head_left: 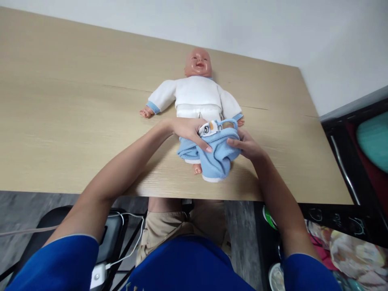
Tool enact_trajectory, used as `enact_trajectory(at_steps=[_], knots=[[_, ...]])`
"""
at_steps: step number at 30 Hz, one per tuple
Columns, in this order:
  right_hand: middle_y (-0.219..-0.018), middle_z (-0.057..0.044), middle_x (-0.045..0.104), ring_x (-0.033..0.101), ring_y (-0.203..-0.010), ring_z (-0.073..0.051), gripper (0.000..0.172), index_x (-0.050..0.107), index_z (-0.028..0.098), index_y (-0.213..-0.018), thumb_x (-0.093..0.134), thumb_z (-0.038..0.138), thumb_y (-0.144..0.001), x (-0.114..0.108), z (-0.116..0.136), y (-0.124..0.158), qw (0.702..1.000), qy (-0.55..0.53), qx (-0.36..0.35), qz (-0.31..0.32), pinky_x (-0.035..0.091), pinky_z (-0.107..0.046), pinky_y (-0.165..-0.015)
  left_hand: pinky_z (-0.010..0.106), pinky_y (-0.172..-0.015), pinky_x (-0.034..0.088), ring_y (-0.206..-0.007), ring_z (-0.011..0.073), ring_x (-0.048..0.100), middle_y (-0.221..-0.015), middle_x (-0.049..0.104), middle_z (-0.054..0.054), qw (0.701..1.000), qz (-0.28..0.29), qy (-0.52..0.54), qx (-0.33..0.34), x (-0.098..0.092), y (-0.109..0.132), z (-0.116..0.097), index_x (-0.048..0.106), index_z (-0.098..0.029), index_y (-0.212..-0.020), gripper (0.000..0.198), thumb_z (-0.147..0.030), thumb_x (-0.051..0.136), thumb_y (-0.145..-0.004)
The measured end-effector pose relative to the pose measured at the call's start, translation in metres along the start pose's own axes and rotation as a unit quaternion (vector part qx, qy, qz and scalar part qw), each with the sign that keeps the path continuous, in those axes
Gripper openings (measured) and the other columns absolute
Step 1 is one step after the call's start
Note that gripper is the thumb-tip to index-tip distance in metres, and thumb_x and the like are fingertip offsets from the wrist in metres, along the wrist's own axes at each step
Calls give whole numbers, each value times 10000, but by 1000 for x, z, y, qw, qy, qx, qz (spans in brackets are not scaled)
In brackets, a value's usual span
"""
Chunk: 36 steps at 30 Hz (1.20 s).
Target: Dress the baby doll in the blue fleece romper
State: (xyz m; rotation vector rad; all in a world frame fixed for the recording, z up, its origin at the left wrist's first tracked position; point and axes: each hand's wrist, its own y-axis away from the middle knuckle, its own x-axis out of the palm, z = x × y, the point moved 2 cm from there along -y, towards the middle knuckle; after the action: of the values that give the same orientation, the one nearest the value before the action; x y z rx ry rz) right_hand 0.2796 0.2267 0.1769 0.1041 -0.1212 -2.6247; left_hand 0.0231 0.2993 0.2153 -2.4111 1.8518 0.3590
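A baby doll [198, 91] in a white top with blue cuffs lies on its back on the wooden table [75, 121], head toward the wall. Light blue cloth pants [216, 161] with white hems are bunched over its lower legs, and one small foot [197, 169] shows below them. My left hand [194, 131] grips the waist edge of the pants, its thumb on the front of the cloth. On the other side, my right hand [247, 144] is closed on the pants, fingers partly hidden by fabric. A printed white patch shows between my hands.
A white wall [242, 24] stands behind the table. Beside the table at the right are a dark rack [348, 169] and a teal object [376, 131]. Below the left edge, a chair holds a grey case with a white cable and white adapter [98, 276].
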Motion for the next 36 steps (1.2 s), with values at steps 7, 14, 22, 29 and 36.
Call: enact_trajectory(at_steps=[7,14,22,29,36], knots=[[-892,2,757,695,-855,-202,485,807,219,-951,1057,628,-875,10,20,8,982,57,4,182,631,-301,-779,415,-1129,715,-1196,320,866,-1064,928,69,998,45,15,34,-6,2,-7,937,-208,-1107,461,-573,1062,-856],[-903,-6,726,699,-814,-232,573,822,288,-1031,955,828,-893,6,11,15,999,-34,-7,-21,642,-354,-750,369,-980,744,-984,277,865,-1028,919,67,997,64,43,20,3,4,-16,918,-181,-1052,493,-582,1092,-824],[-961,-21,757,706,-872,-233,610,810,237,-1123,916,816,-964,15,14,10,995,27,14,96,647,-347,-811,296,-806,713,-852,244,817,-934,904,32,989,147,11,-9,2,8,-21,927,-223,-949,356,-547,1048,-868],[-1096,-53,863,815,-1084,-320,631,872,214,-1259,1104,611,-827,12,25,13,981,90,9,172,707,-421,-1005,299,-1010,688,-1003,245,800,-1044,885,19,994,108,-2,-11,-2,8,-22,897,-209,-1049,355,-550,938,-962],[-1024,-24,844,797,-949,-247,502,847,226,-1202,1059,571,-905,10,15,16,985,22,13,171,716,-376,-916,296,-764,689,-800,213,761,-868,842,19,994,95,39,-24,0,11,-22,841,-180,-904,420,-521,1076,-835]])
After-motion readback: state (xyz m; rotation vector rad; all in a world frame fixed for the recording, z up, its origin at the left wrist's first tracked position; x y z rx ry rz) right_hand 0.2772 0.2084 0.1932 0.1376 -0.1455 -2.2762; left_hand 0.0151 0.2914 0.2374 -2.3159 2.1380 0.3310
